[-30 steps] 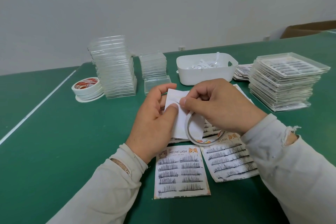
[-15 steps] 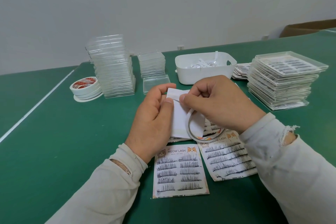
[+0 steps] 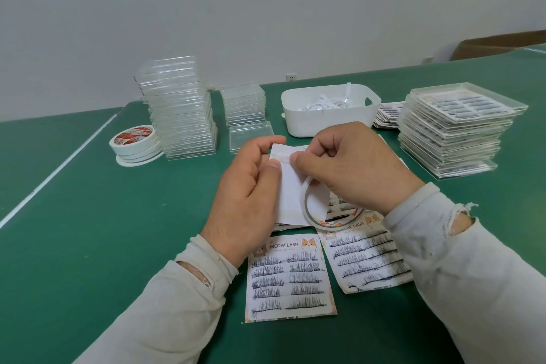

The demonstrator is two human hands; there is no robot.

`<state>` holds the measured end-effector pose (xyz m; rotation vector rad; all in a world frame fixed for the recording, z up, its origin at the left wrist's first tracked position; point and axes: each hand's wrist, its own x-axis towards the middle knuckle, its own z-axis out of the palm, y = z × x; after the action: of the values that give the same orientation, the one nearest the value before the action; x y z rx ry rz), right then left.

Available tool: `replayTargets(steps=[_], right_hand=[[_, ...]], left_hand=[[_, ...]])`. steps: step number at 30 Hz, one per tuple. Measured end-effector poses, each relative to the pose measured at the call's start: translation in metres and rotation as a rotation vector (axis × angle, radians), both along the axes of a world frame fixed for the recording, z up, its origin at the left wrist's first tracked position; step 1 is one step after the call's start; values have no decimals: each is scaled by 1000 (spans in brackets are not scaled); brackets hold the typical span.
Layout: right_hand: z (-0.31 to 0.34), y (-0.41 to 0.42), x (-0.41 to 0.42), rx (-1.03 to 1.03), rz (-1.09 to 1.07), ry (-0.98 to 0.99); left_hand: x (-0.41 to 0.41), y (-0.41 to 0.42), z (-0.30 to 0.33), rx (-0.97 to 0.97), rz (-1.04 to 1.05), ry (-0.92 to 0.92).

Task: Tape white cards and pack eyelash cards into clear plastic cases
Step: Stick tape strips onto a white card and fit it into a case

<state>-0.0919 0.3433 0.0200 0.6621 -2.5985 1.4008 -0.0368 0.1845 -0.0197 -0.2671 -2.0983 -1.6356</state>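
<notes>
Bare table point(image 3: 88, 245) left; case stacks point(image 3: 180, 109), bin point(image 3: 328, 121) block far side.

Both forearms enter from the lower corners in pale long sleeves and converge at the centre, hands raised above the table; the right sleeve is torn open near the wrist. The left hand point(image 3: 251, 186) shows its back to the camera, index finger curled over the top and thumb pressed flat, pinching the left edge of the white card point(image 3: 288, 186). The right hand point(image 3: 351, 168) is knuckles up with fingers curled, thumb tip pressed on the card's upper part close beside the left thumb, and a thin tape roll point(image 3: 310, 204) hanging beneath its palm.
</notes>
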Motion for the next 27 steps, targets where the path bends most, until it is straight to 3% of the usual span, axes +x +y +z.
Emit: replayTargets(steps=[7,11,15,27], right_hand=[[-2,-1,0,7,11,-1],[0,-2,3,33,34,15],[8,4,4,-50,141,-105],[3,9,0,-26,-3,-122]], left_hand=[[-1,4,-1,64,-3,27],[-5,3,-1,42,95,65],[-5,-3,2,15,139,106],[-7,-14,8,101,172,108]])
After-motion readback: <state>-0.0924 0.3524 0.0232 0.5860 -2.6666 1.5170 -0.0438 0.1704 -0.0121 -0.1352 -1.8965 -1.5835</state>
